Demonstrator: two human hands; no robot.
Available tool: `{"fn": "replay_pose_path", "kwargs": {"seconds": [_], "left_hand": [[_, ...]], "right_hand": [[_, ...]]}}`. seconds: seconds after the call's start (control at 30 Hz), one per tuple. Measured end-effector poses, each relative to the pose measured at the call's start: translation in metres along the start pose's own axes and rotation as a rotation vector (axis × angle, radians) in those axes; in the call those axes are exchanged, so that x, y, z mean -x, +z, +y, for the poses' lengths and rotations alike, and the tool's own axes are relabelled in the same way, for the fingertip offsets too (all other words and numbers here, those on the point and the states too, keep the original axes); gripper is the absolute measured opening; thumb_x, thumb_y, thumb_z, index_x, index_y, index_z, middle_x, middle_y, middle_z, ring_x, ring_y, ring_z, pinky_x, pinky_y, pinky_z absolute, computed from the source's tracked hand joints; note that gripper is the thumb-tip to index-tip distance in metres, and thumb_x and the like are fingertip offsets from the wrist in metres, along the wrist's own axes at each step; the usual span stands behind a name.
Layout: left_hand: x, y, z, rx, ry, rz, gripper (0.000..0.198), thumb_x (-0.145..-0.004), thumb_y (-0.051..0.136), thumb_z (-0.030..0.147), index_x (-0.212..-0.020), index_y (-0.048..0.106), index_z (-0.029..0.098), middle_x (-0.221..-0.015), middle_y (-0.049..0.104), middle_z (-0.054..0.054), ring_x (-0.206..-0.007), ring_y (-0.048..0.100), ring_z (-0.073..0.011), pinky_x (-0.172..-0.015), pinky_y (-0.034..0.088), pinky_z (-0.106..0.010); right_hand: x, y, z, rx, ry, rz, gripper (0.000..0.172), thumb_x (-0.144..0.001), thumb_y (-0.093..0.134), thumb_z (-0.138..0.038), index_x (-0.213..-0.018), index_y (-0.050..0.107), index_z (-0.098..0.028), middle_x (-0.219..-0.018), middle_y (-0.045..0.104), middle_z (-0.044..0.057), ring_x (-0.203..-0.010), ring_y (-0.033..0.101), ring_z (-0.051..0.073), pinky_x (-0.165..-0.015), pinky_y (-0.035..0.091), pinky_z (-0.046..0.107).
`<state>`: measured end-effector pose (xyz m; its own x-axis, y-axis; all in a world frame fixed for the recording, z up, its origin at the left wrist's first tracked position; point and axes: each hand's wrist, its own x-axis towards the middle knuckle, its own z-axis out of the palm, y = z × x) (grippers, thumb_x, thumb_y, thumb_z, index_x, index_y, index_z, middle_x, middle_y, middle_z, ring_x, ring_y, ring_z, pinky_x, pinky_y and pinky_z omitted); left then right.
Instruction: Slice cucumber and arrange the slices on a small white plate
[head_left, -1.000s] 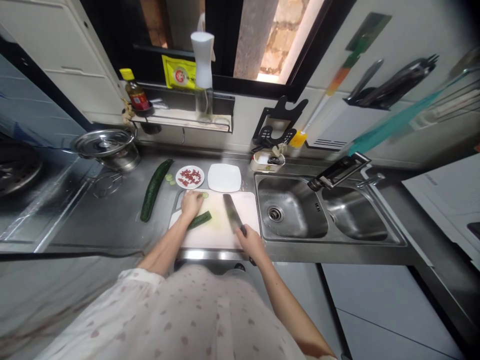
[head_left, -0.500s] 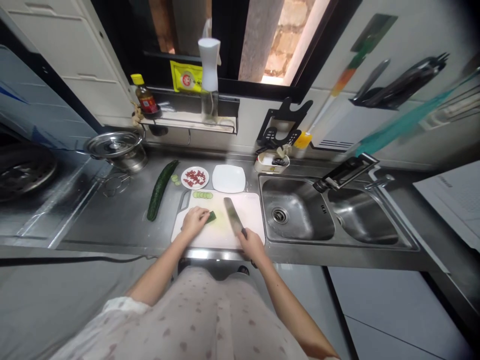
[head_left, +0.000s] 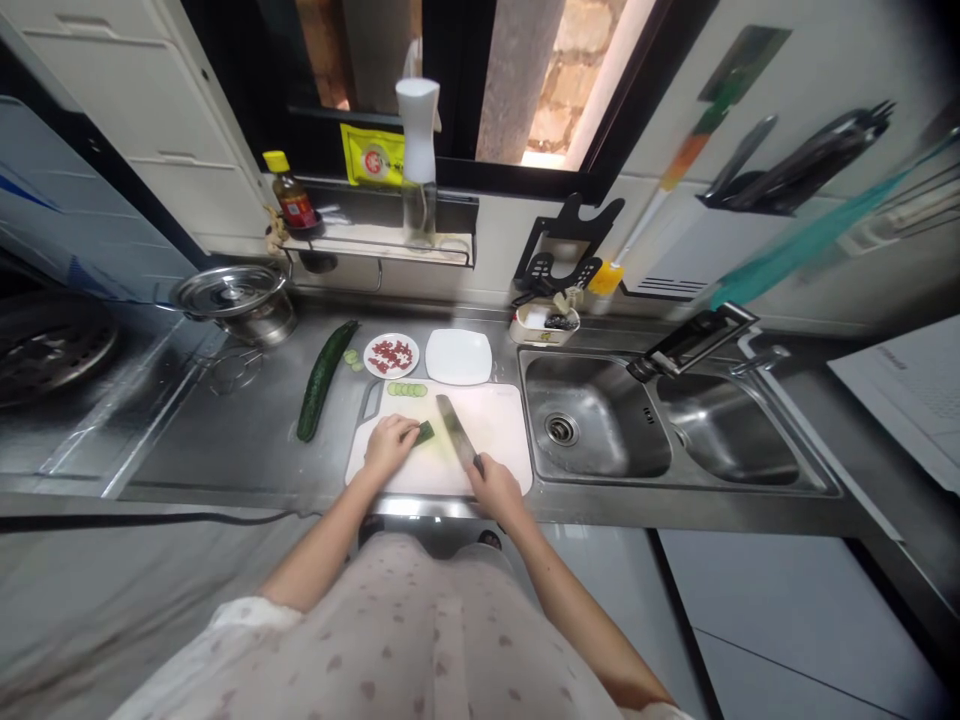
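On the white cutting board (head_left: 491,450), my left hand (head_left: 391,446) has its fingers closed on a short piece of cucumber (head_left: 424,433), whose dark green end shows past the fingertips. My right hand (head_left: 496,489) grips the black handle of a kitchen knife (head_left: 456,428). Its blade points away from me, a little to the right of the piece and apart from it. A row of several cucumber slices (head_left: 407,390) lies at the board's far left. One long cucumber (head_left: 324,382) rests on the steel counter, left of the board.
Behind the board stand a small plate of red bits (head_left: 412,371) and a white square plate (head_left: 458,357). Two loose slices (head_left: 352,357) lie beside the long cucumber. A double sink (head_left: 600,465) is on the right, a lidded pot (head_left: 259,318) at the back left.
My right hand has brought the knife a little to the left, nearer the cucumber piece. My left hand keeps its hold on the piece in nearly the same place.
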<state>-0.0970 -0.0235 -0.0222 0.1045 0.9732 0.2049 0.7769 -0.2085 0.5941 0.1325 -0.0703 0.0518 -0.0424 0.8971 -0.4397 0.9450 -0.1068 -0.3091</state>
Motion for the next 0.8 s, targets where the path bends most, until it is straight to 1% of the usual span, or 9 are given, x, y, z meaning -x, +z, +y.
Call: {"fn": "replay_pose_path", "kwargs": {"seconds": [0.13,0.3,0.5,0.8], "left_hand": [[-0.004,0.003,0.0,-0.015,0.068,-0.028,0.025,-0.093,0.05,0.034,-0.098,0.072,0.024,-0.092,0.068,-0.005,-0.09,0.058,-0.0194,-0.082,0.044,-0.034],[-0.006,0.012,-0.005,-0.03,0.109,-0.035,0.025,-0.092,0.052,0.035,-0.101,0.073,0.026,-0.094,0.068,-0.005,-0.09,0.057,-0.019,-0.081,0.043,-0.033],[-0.005,0.017,-0.01,-0.034,0.134,-0.05,0.026,-0.093,0.051,0.035,-0.104,0.073,0.026,-0.093,0.068,-0.005,-0.088,0.057,-0.0185,-0.079,0.042,-0.032],[-0.004,0.016,-0.008,-0.041,0.124,-0.059,0.027,-0.093,0.05,0.034,-0.104,0.073,0.026,-0.094,0.068,-0.006,-0.088,0.056,-0.0191,-0.08,0.042,-0.033]], "right_hand": [[0.003,-0.003,-0.009,0.04,-0.025,0.004,0.031,-0.098,0.034,-0.04,-0.105,0.057,-0.021,-0.095,0.07,0.007,-0.087,0.063,0.019,-0.064,0.031,0.025],[0.004,-0.003,-0.018,0.07,-0.055,0.002,0.03,-0.099,0.034,-0.039,-0.107,0.056,-0.022,-0.093,0.07,0.006,-0.085,0.064,0.018,-0.064,0.031,0.026],[0.004,0.001,-0.023,0.098,-0.079,0.01,0.03,-0.099,0.032,-0.039,-0.109,0.054,-0.022,-0.092,0.069,0.006,-0.085,0.064,0.018,-0.065,0.033,0.026],[0.004,0.001,-0.026,0.108,-0.09,-0.006,0.03,-0.099,0.032,-0.038,-0.11,0.054,-0.022,-0.094,0.069,0.007,-0.088,0.064,0.019,-0.067,0.035,0.027]]}}
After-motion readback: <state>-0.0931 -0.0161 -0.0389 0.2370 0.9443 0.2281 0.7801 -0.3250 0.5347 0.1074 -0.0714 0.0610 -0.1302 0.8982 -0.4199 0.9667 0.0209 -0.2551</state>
